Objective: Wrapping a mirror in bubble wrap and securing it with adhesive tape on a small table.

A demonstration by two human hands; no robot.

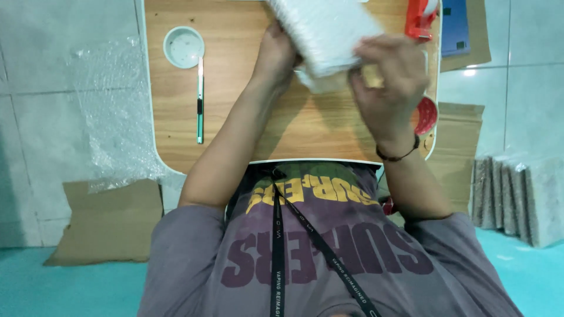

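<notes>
The top edge is cutting off the white wrapped package (323, 32); the right hand (390, 76) is blurring.

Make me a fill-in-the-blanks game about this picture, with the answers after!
1. Both hands hold a white parcel wrapped in ____ wrap.
2. The long green-handled utility knife lies on the ____ lap table.
3. The small round white cup sits just above the knife's ____.
4. The right hand has a dark ____ at its wrist.

Answers: bubble; wooden; tip; bracelet
</notes>
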